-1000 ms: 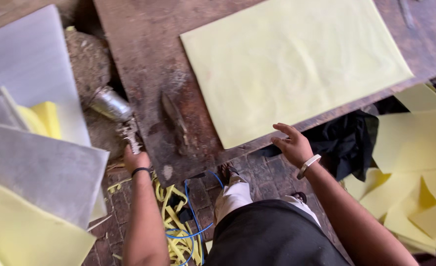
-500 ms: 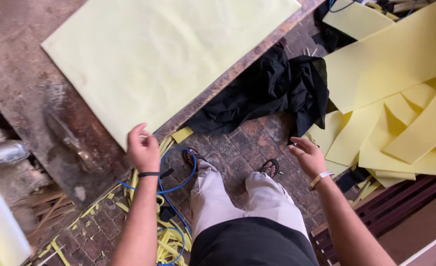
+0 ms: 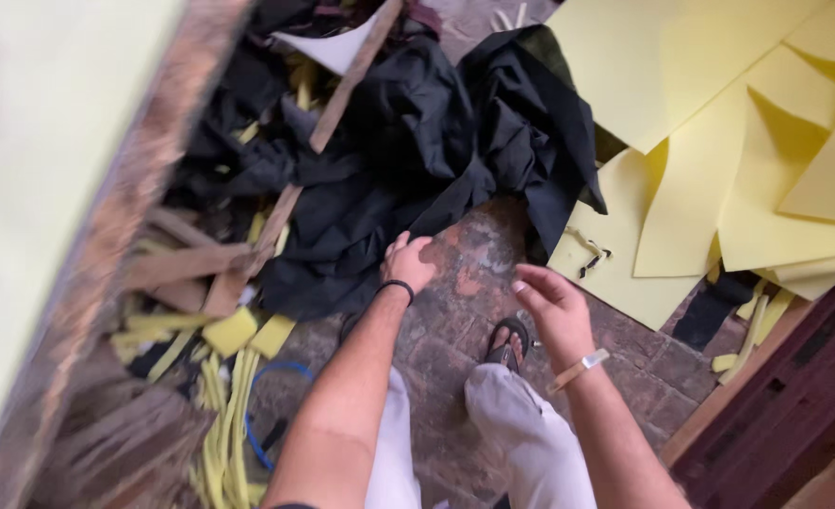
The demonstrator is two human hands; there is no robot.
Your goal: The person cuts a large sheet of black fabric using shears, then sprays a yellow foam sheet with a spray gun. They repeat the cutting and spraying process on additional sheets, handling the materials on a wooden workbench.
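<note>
Black cloth (image 3: 408,170) heaped on brick floor (image 3: 455,349) beside table (image 3: 106,226); left hand (image 3: 408,261) loosely curled at its edge, right hand (image 3: 554,306) spread, empty. Could snag on plank (image 3: 342,85), trip over strips (image 3: 224,415).

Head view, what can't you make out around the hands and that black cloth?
- Left hand: fingertips meet the black cloth; a grip cannot be told.
- What lies under the cloth: covered.
- Table at left: blurred, cut by the frame.
- Yellow sheets: run off the top and right edges.
- Right hand: open, palm side hidden.
</note>
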